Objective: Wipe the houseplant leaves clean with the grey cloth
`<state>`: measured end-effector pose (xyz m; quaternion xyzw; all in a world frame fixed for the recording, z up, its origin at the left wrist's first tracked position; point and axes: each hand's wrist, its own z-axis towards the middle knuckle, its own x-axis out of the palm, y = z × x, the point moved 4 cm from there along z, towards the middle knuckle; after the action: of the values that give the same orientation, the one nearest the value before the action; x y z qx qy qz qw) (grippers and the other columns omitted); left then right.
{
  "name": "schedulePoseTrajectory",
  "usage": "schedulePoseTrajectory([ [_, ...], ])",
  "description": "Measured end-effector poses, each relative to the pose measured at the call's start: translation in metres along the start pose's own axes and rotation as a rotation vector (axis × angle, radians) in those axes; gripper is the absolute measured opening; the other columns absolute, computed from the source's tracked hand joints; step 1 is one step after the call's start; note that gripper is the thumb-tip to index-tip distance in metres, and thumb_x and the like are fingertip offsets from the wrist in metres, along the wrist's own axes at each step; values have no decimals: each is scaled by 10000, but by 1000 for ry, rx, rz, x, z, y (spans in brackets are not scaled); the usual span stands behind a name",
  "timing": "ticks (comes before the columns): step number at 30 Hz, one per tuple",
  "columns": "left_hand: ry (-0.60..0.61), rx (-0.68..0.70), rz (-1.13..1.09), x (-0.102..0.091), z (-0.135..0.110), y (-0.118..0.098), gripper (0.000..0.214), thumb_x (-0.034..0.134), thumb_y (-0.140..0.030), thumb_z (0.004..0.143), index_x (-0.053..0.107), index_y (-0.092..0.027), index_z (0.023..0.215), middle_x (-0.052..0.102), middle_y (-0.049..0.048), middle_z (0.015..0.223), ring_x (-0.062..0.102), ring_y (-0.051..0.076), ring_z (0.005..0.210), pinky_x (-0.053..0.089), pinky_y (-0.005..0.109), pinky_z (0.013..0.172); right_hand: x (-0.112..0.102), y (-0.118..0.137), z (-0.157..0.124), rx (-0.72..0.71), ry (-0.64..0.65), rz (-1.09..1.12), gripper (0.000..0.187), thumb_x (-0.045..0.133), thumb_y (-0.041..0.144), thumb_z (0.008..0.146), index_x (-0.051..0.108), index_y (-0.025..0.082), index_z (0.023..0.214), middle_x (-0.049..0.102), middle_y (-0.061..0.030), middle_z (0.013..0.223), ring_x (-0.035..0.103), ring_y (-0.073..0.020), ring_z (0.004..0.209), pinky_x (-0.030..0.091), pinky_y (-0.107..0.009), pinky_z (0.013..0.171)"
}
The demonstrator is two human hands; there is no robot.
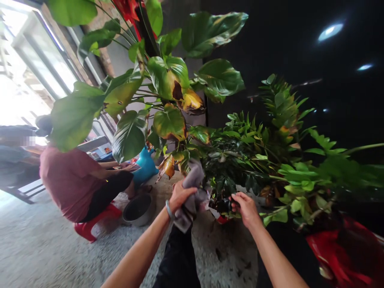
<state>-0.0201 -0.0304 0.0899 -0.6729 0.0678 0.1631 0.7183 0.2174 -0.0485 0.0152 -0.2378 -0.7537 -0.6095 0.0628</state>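
A crumpled grey cloth (192, 192) is bunched in my left hand (183, 195), with its folds rising above the thumb and a corner hanging below. My right hand (244, 206) is closed in a pinch at the base of the dark-leaved potted plant (225, 160). Something small and dark sits at those fingertips, too shadowed to name. Just behind my left hand, a tall plant with broad leaves (169, 122) spreads upward, and several of its leaves are yellow and brown at the edges.
At left, a person in a dark pink shirt (70, 180) sits on a red stool (87, 228) beside a dark bucket (138, 210) and a blue bag (145, 166). Another person is farther left. More green plants (297, 172) and a red wrapped pot (345, 248) stand at right.
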Motion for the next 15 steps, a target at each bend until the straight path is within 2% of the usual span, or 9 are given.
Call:
schedulePoseTrajectory([
  [3,223,-13,71,6,-36,28,293,727,-260,493,730,-155,767,677,14,693,614,247,721,496,336,693,-2,2,-2,5,-5,0,277,795,371,371,592,202,454,652,-16,513,504,-119,405,386,-230,352],
  [5,276,8,40,-2,-48,27,307,735,-260,503,738,-172,798,681,9,712,606,234,715,488,313,671,-3,3,-3,10,-6,4,276,792,374,371,588,205,449,647,-11,507,500,-116,399,385,-230,351],
  [7,204,48,-31,-15,-42,10,312,752,-277,517,733,-174,811,684,10,721,604,220,704,490,293,653,-2,4,-3,16,-6,8,284,787,383,371,571,211,433,641,-5,499,483,-108,381,381,-231,348],
  [10,-38,139,-117,-31,-8,-24,335,766,-309,548,719,-150,839,690,26,753,609,209,721,504,285,672,0,4,-3,27,-12,7,279,775,379,363,562,209,422,640,-5,498,469,-96,368,381,-229,347],
  [12,-149,173,-167,-28,15,-38,376,754,-332,572,714,-134,889,699,42,815,616,211,768,511,292,707,3,3,-3,34,-21,1,272,767,367,352,559,204,418,636,-8,493,472,-96,366,375,-224,342],
  [15,-147,89,-154,-5,26,-27,373,743,-317,542,714,-113,853,687,43,768,600,211,745,500,300,690,4,3,-3,37,-33,-6,273,761,363,345,549,206,416,626,0,476,471,-101,365,364,-222,336],
])
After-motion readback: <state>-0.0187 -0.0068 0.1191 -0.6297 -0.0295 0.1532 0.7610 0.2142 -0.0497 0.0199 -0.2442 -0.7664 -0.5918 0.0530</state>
